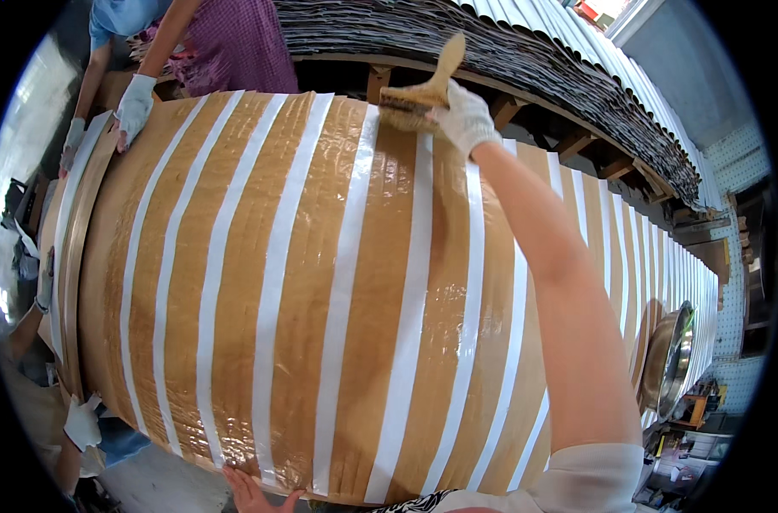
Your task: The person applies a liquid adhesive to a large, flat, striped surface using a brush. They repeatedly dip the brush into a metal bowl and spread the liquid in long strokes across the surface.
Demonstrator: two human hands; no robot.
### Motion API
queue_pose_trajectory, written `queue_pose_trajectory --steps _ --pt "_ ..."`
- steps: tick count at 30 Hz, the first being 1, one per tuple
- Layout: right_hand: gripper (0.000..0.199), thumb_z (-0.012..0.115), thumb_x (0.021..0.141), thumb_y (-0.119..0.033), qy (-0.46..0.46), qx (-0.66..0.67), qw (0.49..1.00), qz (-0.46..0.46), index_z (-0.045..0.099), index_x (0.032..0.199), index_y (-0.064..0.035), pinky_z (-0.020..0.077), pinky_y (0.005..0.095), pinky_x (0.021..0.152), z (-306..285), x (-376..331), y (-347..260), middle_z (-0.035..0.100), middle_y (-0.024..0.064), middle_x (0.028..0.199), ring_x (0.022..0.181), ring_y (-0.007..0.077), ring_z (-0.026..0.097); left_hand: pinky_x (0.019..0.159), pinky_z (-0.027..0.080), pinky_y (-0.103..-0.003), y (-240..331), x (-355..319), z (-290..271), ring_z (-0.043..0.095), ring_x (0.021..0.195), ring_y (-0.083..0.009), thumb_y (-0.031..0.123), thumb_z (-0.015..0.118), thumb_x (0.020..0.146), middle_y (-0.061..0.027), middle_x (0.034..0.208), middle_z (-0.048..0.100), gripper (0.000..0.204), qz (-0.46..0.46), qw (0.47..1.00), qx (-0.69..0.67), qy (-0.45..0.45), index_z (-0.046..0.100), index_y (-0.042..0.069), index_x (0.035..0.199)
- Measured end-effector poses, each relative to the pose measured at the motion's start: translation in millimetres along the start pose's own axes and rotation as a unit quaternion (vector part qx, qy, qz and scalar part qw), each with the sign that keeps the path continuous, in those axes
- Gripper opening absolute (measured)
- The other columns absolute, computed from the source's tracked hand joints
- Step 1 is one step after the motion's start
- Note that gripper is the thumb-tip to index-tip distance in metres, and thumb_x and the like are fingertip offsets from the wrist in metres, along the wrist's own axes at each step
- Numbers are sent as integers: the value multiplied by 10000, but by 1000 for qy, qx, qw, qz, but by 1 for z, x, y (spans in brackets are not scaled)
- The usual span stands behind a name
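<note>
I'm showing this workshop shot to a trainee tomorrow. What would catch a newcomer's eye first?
The long brown board striped with white tape bands fills nearly the whole view. At its far edge, the gloved right hand holds a wooden-handled brush on the glossy wet surface, while the bare left hand rests on the near edge. A co-worker's white-gloved hand presses the far left corner.
</note>
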State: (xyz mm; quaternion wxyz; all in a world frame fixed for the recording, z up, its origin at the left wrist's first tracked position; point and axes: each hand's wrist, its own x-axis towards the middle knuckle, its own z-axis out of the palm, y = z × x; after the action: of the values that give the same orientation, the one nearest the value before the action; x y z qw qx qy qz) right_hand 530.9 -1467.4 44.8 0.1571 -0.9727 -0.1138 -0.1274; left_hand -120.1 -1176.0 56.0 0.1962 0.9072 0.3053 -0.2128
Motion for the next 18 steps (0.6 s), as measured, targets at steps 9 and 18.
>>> queue_pose_trajectory --steps 9,18 --pt "568 797 854 -224 -39 23 998 -54 561 1347 -71 504 355 988 27 -2 -59 702 117 1186 1100 245 671 1171 253 -631 -58 -14 57 166 1520 -388 439 709 881 -180 1655 158 936 -80 959 -271 12 223 51 1581" --pt "408 773 880 -215 -60 81 993 -68 637 1220 -34 545 356 877 -25 33 -120 723 98 1034 946 199 687 1108 323 -647 -34 -16 46 28 1560 -188 707 378 977 54 1698 32 821 -247 817 -522 -1 124 266 1622"
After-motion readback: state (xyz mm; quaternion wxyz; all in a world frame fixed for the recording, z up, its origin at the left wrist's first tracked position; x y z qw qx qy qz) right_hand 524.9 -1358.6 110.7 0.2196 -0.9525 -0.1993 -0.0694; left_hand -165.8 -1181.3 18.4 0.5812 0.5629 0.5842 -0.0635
